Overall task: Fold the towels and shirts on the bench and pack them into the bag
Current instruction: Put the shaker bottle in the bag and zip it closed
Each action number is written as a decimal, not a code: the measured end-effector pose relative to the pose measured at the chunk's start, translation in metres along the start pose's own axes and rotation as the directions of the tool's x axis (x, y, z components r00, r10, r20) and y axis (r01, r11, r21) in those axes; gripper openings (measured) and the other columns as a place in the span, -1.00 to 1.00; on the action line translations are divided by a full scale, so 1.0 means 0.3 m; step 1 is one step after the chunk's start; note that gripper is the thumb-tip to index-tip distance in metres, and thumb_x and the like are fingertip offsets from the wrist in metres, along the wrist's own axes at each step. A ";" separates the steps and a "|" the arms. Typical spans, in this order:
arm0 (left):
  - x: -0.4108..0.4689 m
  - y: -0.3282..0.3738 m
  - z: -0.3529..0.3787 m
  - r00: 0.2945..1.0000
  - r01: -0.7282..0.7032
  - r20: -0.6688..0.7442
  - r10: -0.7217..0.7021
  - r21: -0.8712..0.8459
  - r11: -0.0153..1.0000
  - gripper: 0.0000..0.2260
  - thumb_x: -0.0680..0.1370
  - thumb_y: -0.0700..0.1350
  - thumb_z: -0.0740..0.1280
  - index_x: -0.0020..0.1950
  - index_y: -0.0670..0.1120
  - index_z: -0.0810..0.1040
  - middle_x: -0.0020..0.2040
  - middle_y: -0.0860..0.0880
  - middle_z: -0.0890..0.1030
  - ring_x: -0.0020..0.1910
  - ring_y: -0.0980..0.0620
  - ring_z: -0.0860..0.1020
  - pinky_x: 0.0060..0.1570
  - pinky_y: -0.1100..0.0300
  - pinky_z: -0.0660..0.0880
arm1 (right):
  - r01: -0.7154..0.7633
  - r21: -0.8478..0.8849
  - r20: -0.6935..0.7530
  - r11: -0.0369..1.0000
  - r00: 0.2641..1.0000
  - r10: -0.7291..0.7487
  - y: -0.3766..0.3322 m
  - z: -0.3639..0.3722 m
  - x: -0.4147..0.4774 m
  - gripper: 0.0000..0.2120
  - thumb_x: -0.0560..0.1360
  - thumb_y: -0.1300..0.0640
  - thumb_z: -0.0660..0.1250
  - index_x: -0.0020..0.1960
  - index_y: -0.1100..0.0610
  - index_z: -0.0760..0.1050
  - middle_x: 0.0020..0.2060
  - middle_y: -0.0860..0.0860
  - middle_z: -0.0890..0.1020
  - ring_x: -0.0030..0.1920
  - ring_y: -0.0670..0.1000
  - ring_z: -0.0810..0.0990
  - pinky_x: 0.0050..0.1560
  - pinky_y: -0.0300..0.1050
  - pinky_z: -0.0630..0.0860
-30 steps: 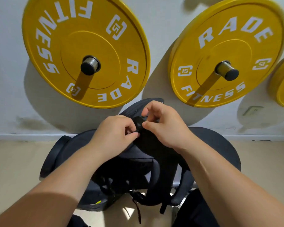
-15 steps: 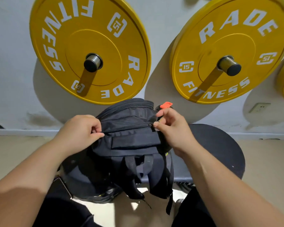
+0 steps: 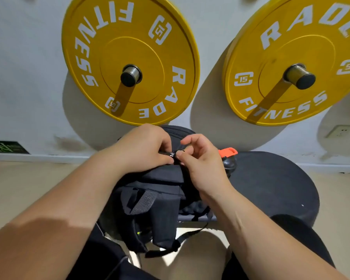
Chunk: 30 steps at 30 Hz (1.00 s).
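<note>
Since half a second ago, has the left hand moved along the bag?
Yes. The left hand has slid rightward along the bag top, meeting the right hand at the zipper.

Both forearms are extended twd 12 o'clock; L hand (image 3: 143, 150) is fisted, R hand (image 3: 202, 160) fingertips pinched, hands nearly touching.

Bright overhead light, long shadows under the weight plates (image 3: 129, 59), fisheye bending, soft motion blur

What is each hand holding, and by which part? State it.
Both hands are on the black bag at its top zipper. The left hand pinches the bag fabric beside the metal slider; the right hand pinches the zipper pull.
</note>
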<state>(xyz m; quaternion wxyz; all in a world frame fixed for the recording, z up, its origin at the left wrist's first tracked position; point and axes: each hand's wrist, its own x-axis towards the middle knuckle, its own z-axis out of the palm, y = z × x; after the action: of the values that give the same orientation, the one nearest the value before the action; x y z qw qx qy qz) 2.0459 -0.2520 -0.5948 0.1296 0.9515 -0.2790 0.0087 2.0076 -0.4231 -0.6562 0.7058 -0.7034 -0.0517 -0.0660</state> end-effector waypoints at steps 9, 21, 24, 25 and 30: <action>-0.024 -0.057 0.036 0.998 0.058 0.012 -0.061 0.151 0.987 -0.75 0.47 0.04 0.47 -0.33 0.08 0.47 -0.29 0.13 0.55 -0.22 0.10 0.50 -0.17 0.07 0.52 | -0.095 -0.131 -0.158 0.987 0.985 0.073 0.118 -0.216 0.027 -0.80 0.47 0.33 0.39 -0.04 0.06 0.51 -0.40 0.03 0.46 -0.34 -0.02 0.43 -0.24 -0.17 0.38; 0.114 0.145 0.041 0.977 0.143 0.164 -0.139 -0.010 0.990 -0.78 0.43 0.19 0.47 -0.14 0.06 0.66 -0.25 0.13 0.62 -0.24 0.17 0.56 -0.21 0.18 0.51 | -0.244 0.342 -0.067 0.908 0.957 0.283 0.234 -0.249 -0.022 -0.78 0.52 0.40 0.34 0.01 0.10 0.49 -0.41 -0.03 0.39 -0.31 -0.06 0.42 0.00 0.12 0.50; 0.190 0.251 0.140 0.979 0.052 0.189 -0.083 0.160 0.986 -0.67 0.40 0.27 0.44 -0.08 0.03 0.63 -0.18 0.08 0.60 -0.16 0.04 0.56 -0.15 0.10 0.54 | -0.225 0.388 -0.050 0.894 0.963 0.264 0.233 -0.257 -0.028 -0.77 0.51 0.41 0.34 0.01 0.10 0.49 -0.41 -0.03 0.41 -0.26 -0.01 0.43 0.00 0.13 0.46; 0.207 0.272 0.175 0.975 0.036 0.208 -0.083 0.221 0.975 -0.67 0.39 0.26 0.44 -0.07 0.02 0.62 -0.16 0.05 0.60 -0.14 0.00 0.56 -0.14 0.07 0.56 | -0.223 0.398 -0.050 0.890 0.963 0.263 0.236 -0.262 -0.029 -0.77 0.51 0.41 0.34 0.01 0.11 0.49 -0.41 -0.03 0.42 -0.25 0.01 0.43 0.00 0.12 0.46; 0.233 0.315 0.271 0.978 -0.057 0.208 -0.030 0.401 0.914 -0.83 0.50 0.05 0.40 -0.02 -0.01 0.58 -0.04 -0.04 0.60 -0.02 -0.13 0.58 -0.14 0.05 0.49 | -0.184 0.342 -0.077 0.922 0.972 0.222 0.277 -0.297 -0.027 -0.78 0.46 0.39 0.39 0.00 0.13 0.50 -0.42 0.04 0.43 -0.24 0.12 0.35 -0.13 0.01 0.35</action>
<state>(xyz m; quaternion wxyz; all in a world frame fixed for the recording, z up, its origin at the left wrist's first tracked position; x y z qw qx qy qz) 2.0499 -0.3860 -0.6443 -0.1002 0.9513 -0.2896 -0.0331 2.0116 -0.5120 -0.7398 0.8191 -0.5709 0.0516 -0.0229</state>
